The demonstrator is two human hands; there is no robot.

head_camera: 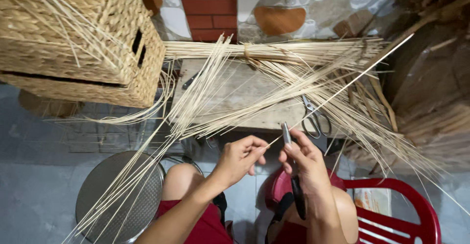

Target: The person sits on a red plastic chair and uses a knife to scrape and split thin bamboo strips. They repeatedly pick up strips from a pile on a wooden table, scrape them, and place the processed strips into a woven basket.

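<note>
My left hand [238, 157] pinches a thin pale reed [342, 88]; my right hand [304, 163] grips a knife [287, 135]. A coarse woven basket [83, 38] sits far left.

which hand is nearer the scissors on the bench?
Right. The right hand, holding a knife, sits just below-left of the scissors. The left hand, pinching the thin strip, is farther left.
</note>
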